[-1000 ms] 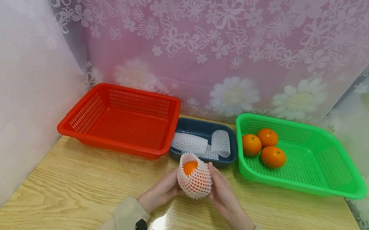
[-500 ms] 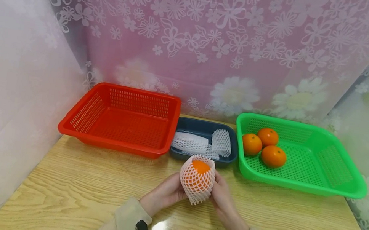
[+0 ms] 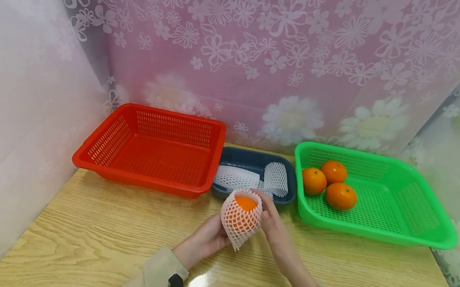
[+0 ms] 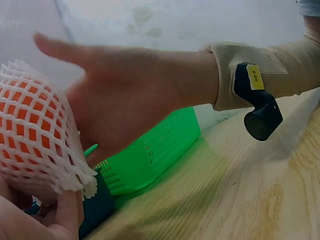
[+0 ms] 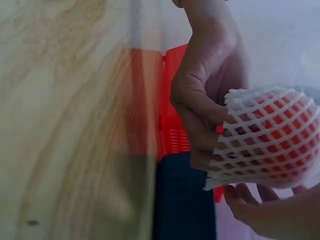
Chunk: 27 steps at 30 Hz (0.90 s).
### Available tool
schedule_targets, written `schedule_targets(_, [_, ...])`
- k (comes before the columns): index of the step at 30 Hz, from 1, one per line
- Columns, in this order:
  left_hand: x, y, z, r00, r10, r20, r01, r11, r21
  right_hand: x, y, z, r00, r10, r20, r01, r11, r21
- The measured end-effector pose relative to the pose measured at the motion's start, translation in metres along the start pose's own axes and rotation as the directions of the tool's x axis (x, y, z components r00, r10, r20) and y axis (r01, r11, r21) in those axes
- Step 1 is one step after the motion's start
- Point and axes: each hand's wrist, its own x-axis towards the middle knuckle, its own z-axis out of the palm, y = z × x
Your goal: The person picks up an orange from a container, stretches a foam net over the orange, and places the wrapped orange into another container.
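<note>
In the head view an orange (image 3: 246, 204) sits inside a white foam net sleeve (image 3: 239, 227), its top showing through the sleeve's open upper end. My left hand (image 3: 207, 234) grips the sleeved orange from the left and below. In the right wrist view, curled fingers (image 5: 202, 132) of that hand hold the sleeve's narrow lower end. My right hand (image 3: 275, 223) is at the right side, fingers reaching along the sleeve up to its rim. In the left wrist view, the right thumb (image 4: 60, 50) stands out straight, away from the sleeve.
Behind the hands, a dark blue tray (image 3: 289, 199) holds several white foam sleeves (image 3: 236, 178). To its left stands a red basket (image 3: 155, 153) with nothing in it. A green basket (image 3: 378, 231) at the right contains 3 oranges (image 3: 341, 196). All stand on a wooden table (image 3: 108, 224).
The sleeved orange has turned, so its open end now faces up instead of leftward. The right hand has shifted from the sleeve's side up towards its rim. The left hand keeps its grip.
</note>
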Motion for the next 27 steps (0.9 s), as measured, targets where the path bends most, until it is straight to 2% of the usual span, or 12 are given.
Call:
schedule_targets(2, [0.000,0.000,0.000,1.000,0.005,-0.011,-0.005,1.000,0.008,-0.002,-0.012,0.009,0.998,-0.048,0.036,0.050,0.996,-0.074])
schedule_targets(3, [0.000,0.000,0.000,1.000,0.009,-0.010,-0.009,1.000,0.015,-0.009,-0.032,0.018,1.000,0.021,0.010,-0.020,0.988,-0.153])
schedule_targets(4, [0.000,0.001,0.000,1.000,0.015,-0.005,-0.015,0.999,0.030,-0.009,-0.039,0.023,1.000,0.028,-0.013,-0.030,0.983,-0.182])
schedule_targets(6, [0.001,0.002,0.000,1.000,0.028,-0.003,-0.028,0.996,0.089,-0.011,-0.058,0.032,0.995,0.057,-0.082,-0.074,0.975,-0.210])
schedule_targets(8, [0.001,0.004,-0.001,0.999,0.054,0.003,-0.054,0.983,0.175,-0.010,-0.065,0.034,0.988,0.079,-0.134,-0.107,0.971,-0.215])
schedule_targets(10, [0.001,0.007,-0.001,0.996,0.090,0.006,-0.088,0.955,0.285,-0.010,-0.071,0.034,0.978,0.117,-0.172,-0.154,0.963,-0.220])
schedule_targets(12, [0.001,0.012,-0.001,0.990,0.143,0.016,-0.138,0.914,0.380,-0.010,-0.072,0.032,0.970,0.148,-0.193,-0.189,0.958,-0.215])
schedule_targets(15, [0.001,0.018,0.003,0.972,0.230,0.043,-0.225,0.865,0.449,-0.009,-0.070,0.028,0.956,0.189,-0.223,-0.239,0.944,-0.225])
schedule_targets(18, [0.000,0.023,0.009,0.949,0.288,0.124,-0.312,0.823,0.474,-0.008,-0.067,0.027,0.940,0.225,-0.255,-0.282,0.935,-0.215])
schedule_targets(23, [-0.002,0.021,0.010,0.919,0.280,0.277,-0.391,0.737,0.552,-0.006,-0.069,0.028,0.928,0.246,-0.280,-0.306,0.931,-0.198])
schedule_targets(27, [-0.003,0.021,0.006,0.915,0.261,0.308,-0.400,0.692,0.601,-0.006,-0.071,0.028,0.939,0.256,-0.228,-0.299,0.937,-0.182])
